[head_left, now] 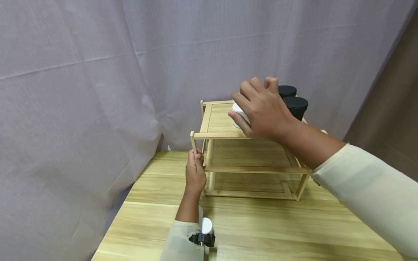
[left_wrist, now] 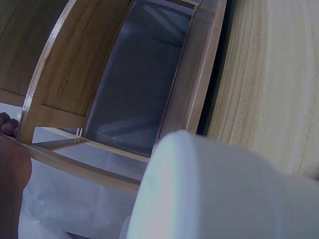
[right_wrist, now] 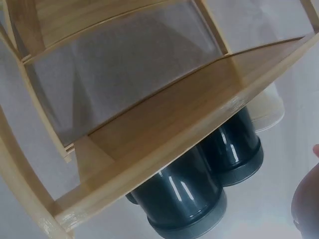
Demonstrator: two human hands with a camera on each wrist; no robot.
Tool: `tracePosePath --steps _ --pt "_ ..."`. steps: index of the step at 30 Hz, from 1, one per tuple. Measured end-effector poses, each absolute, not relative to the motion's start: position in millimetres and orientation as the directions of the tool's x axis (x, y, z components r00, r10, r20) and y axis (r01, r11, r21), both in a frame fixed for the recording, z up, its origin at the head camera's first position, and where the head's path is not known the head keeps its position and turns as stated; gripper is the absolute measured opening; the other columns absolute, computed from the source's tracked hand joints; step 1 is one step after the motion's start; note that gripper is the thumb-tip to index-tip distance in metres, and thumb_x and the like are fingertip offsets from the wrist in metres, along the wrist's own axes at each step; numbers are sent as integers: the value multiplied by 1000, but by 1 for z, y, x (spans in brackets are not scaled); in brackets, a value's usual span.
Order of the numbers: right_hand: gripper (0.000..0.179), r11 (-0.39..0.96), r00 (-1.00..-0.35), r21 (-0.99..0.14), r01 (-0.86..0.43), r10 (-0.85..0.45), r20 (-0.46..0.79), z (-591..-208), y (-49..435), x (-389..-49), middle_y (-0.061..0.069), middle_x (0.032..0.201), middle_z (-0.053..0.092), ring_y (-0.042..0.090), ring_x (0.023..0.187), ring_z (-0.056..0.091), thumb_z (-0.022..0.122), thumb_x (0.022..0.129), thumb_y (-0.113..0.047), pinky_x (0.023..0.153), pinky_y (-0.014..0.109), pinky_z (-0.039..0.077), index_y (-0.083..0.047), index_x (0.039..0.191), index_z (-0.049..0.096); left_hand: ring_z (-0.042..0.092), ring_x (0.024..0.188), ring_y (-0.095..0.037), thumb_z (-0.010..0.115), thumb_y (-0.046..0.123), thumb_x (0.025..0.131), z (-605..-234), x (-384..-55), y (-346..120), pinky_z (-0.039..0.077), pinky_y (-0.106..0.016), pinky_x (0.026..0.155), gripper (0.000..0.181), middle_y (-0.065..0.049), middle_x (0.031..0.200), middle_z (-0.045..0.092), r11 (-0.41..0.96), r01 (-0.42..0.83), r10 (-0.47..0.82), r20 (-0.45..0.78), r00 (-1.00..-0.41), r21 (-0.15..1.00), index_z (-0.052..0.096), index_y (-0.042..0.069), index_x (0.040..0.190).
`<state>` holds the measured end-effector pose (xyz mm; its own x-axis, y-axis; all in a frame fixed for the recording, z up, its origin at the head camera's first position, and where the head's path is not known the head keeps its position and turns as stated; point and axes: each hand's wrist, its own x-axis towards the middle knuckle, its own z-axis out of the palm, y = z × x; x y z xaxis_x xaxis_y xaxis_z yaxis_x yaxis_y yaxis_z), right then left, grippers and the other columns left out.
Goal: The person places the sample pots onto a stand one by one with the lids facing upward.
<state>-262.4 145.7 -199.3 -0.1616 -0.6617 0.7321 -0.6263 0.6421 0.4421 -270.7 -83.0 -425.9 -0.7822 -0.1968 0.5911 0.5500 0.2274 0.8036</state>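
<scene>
My left hand [head_left: 195, 172] grips the front left post of a light wooden three-tier rack [head_left: 225, 135]. Curled fingers [left_wrist: 9, 124] also show at the post in the left wrist view. Over the front of the top tier is my right hand [head_left: 262, 110], its fingers bent and its thumb spread from the index finger. Through that gap shows a white lidded cup [head_left: 239, 109], partly covered by the hand. Only an edge of the right hand [right_wrist: 306, 204] enters the right wrist view, apart from a white cup [right_wrist: 268, 109] on the rack.
Two black lidded cups [head_left: 295, 103] [head_left: 287, 90] stand at the right of the top tier. On the wooden table [head_left: 147, 210], white cups [head_left: 207, 225] stand beside my left forearm; one looms close in the left wrist view. A grey curtain [head_left: 183, 54] hangs behind the rack.
</scene>
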Motion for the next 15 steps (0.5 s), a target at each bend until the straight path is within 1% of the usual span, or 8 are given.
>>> tracePosePath --steps 2,6,10,13,15 --pt "38 632 -119 457 -626 -657 745 -202 143 -260 18 97 57 40 91 47 50 110 -34 90 66 31 0 111 66 41 71 -9 33 41 116 -426 -270 -84 38 -22 64 53 -9 81 46 228 549 -200 590 -782 804 53 -8 121" --pt "29 615 -79 474 -630 -658 749 -208 140 -254 16 99 61 38 91 50 50 109 -24 92 65 34 -1 111 67 41 72 -10 33 41 116 -425 -270 -85 39 -22 64 54 -7 81 44 220 548 -202 587 -784 807 52 -9 121" --pt "26 583 -23 487 -650 -656 755 -216 139 -248 14 93 60 36 87 52 49 106 -17 89 62 34 -1 105 68 38 71 -9 33 33 117 -424 -270 -83 38 -22 64 47 -2 81 41 205 547 -179 580 -794 812 51 -10 121" --pt "24 550 34 503 -667 -652 758 -223 136 -242 13 87 57 34 83 51 50 104 -15 85 59 34 -1 101 69 38 71 -9 34 27 118 -423 -270 -81 37 -22 64 41 -1 81 40 203 547 -171 579 -797 812 51 -10 121" --pt "23 531 61 515 -673 -653 755 -228 132 -238 11 85 56 33 81 51 50 103 -15 84 57 34 -1 98 68 38 71 -9 35 26 118 -423 -270 -80 38 -22 64 40 -2 80 41 199 550 -174 581 -795 811 51 -11 121"
